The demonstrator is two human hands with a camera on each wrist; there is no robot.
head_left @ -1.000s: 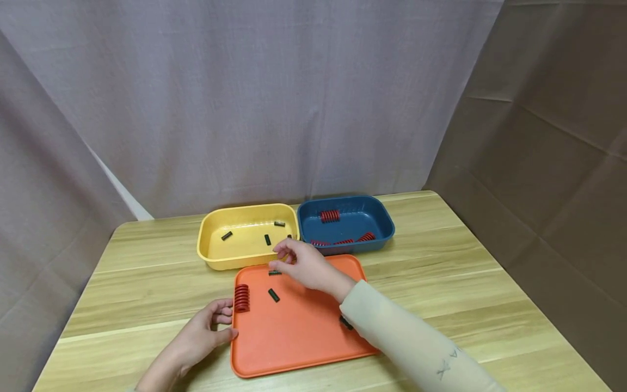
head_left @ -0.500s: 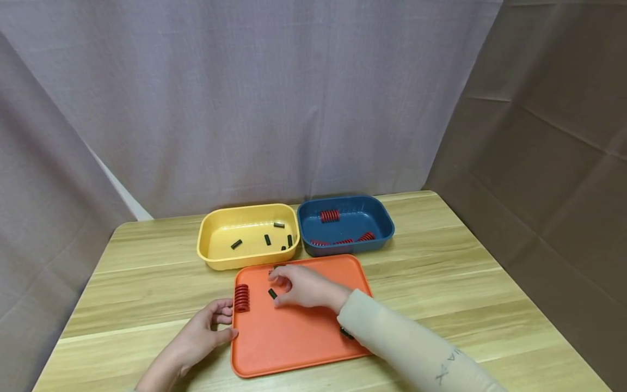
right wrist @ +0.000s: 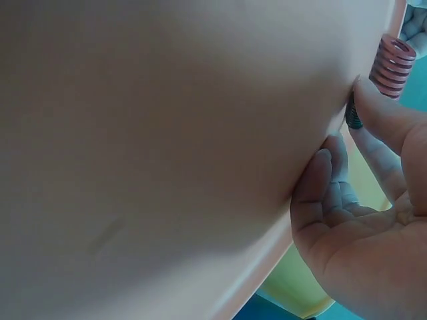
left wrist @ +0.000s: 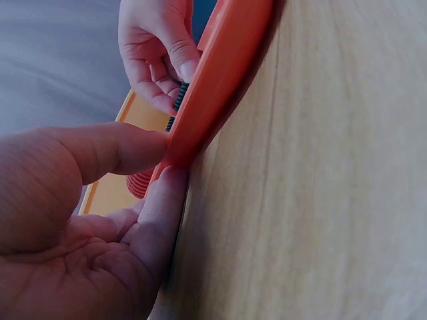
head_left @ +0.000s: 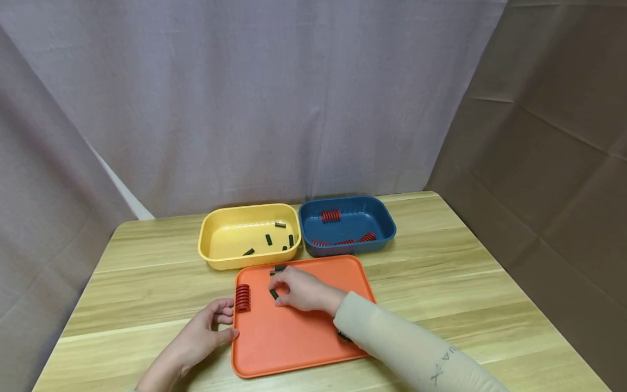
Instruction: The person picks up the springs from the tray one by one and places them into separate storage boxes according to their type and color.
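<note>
My left hand (head_left: 208, 332) grips the left rim of the orange tray (head_left: 294, 348), thumb on top and fingers against the outer side, as the left wrist view shows. My right hand (head_left: 303, 289) reaches over the tray, its thumb and a finger pinching a small dark green spring (head_left: 274, 294) at the ends. The same spring (left wrist: 181, 95) shows between the fingertips in the left wrist view. Just beyond the hand, small dark springs (head_left: 278, 269) lie by the tray's far rim. A large red spring (head_left: 242, 298) sits at the tray's left rim, near my left fingers.
Behind the tray stand a yellow bin (head_left: 215, 260) with several small dark springs and a blue bin (head_left: 352, 249) with several red springs. Another dark spring (head_left: 344, 336) is partly hidden under my right sleeve. Curtains (head_left: 294, 109) hang behind the wooden table (head_left: 441, 261).
My right hand has moved from beside the yellow bin's near rim down to the dark green spring on the tray. One spring in the yellow bin has rolled rightward and nearer. My left hand stays put.
</note>
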